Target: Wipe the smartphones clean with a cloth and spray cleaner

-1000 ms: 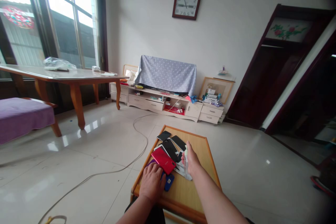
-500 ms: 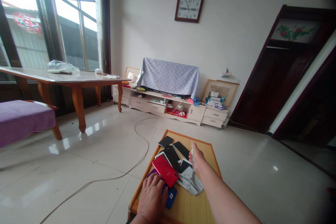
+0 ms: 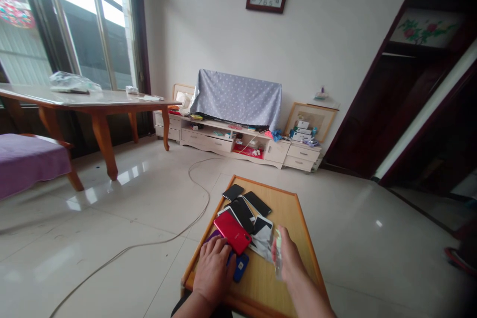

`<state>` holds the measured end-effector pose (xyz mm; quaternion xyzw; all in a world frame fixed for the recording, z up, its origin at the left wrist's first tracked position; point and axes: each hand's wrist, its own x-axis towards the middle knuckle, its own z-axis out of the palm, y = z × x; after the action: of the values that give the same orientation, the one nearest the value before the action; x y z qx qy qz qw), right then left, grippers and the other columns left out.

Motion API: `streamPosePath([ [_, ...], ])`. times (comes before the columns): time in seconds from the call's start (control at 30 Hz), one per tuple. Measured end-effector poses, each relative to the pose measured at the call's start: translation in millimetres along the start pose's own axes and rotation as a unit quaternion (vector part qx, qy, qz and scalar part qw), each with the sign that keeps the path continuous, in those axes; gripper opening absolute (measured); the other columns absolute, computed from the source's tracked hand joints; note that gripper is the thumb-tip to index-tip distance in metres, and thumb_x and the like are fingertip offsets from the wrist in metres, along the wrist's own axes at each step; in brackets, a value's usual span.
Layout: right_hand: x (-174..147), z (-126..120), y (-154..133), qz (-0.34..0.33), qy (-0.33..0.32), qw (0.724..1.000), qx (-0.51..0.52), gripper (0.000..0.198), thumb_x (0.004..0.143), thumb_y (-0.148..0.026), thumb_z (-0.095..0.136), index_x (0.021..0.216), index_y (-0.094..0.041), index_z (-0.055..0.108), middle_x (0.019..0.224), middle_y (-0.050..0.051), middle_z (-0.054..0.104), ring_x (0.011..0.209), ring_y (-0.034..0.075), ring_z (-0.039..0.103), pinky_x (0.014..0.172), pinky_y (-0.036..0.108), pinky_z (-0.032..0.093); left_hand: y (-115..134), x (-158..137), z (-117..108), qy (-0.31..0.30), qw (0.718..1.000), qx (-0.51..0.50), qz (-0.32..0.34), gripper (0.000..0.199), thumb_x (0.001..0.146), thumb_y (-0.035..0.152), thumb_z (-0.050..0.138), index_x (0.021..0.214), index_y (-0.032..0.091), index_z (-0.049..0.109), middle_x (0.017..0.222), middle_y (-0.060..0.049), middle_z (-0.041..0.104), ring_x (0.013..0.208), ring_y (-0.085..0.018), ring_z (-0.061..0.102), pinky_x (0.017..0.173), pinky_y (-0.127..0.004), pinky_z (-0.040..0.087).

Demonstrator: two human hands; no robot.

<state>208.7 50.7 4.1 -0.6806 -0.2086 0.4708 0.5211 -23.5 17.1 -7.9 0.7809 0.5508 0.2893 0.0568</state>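
My left hand (image 3: 215, 267) lies palm down with its fingers stretched over the lower end of the phone pile. Its fingertips touch the red phone (image 3: 231, 231), and a blue phone (image 3: 241, 267) shows beside the thumb. Part of a purple phone (image 3: 212, 236) peeks out behind the fingers. In my right hand (image 3: 289, 253) is a small clear bottle (image 3: 278, 263) with a pale green top, held upright right of the pile. A grey cloth (image 3: 265, 241) lies over a white-framed phone (image 3: 264, 223). Several black phones (image 3: 257, 202) lie farther back, overlapping.
The phones rest on a small wooden table (image 3: 294, 213) with a raised rim. A cable (image 3: 149, 244) runs over the tiled floor to its left. Farther off stand a low white cabinet (image 3: 204, 140), a large table (image 3: 100, 104) and a purple-covered seat (image 3: 33, 161).
My right hand has drawn back toward me with the bottle, off the far phones. The grey cloth appears flatter and farther left. My left hand has stayed on the pile; the view has tilted down.
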Motion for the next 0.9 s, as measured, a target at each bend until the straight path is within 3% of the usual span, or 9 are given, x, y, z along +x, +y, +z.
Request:
streamPosePath([
  [0.23,-40,-31,15,0.036,-0.036,0.998,0.021,0.061,0.077,-0.083,0.053,0.063,-0.024,0.054,0.051,-0.002,0.055,0.043,0.012,0.049,0.045,0.026,0.04,5,-2,-1,0.005,1.0,0.01,0.01,0.023,0.097,0.039,0.047,0.102,0.029,0.067,0.121,-0.004,0.063,0.125,-0.028,0.046,0.107,-0.047,0.035],
  [0.4,-52,-46,22,0.025,-0.029,0.999,0.02,0.056,0.082,-0.075,0.052,0.057,-0.024,0.048,0.048,-0.003,0.049,0.04,0.011,0.043,0.043,0.026,0.035,7,-4,-3,0.003,1.0,0.018,0.015,0.024,0.097,0.041,0.048,0.1,0.028,0.067,0.118,-0.005,0.064,0.125,-0.028,0.046,0.106,-0.046,0.035],
  [0.6,-59,-61,24,0.057,0.008,0.998,0.028,0.06,0.077,-0.082,0.055,0.061,-0.024,0.051,0.051,-0.002,0.054,0.043,0.013,0.048,0.044,0.026,0.037,8,-7,-5,-0.004,0.999,0.032,0.021,0.025,0.098,0.042,0.047,0.099,0.027,0.067,0.114,-0.006,0.064,0.121,-0.028,0.049,0.104,-0.046,0.035],
  [0.73,-61,-62,21,0.041,0.012,0.999,0.025,0.056,0.081,-0.075,0.055,0.059,-0.024,0.049,0.046,-0.003,0.05,0.04,0.011,0.043,0.042,0.025,0.033,8,-9,-5,-0.003,0.999,0.037,0.025,0.026,0.098,0.042,0.046,0.098,0.027,0.067,0.112,-0.006,0.064,0.12,-0.028,0.049,0.103,-0.045,0.034],
  [0.9,-63,-47,20,0.032,-0.009,0.999,0.023,0.061,0.079,-0.08,0.054,0.058,-0.023,0.051,0.049,-0.002,0.052,0.042,0.012,0.047,0.043,0.026,0.037,7,-10,-5,0.0,0.999,0.031,0.024,0.025,0.098,0.041,0.047,0.1,0.027,0.067,0.112,-0.005,0.064,0.121,-0.027,0.048,0.104,-0.044,0.034],
])
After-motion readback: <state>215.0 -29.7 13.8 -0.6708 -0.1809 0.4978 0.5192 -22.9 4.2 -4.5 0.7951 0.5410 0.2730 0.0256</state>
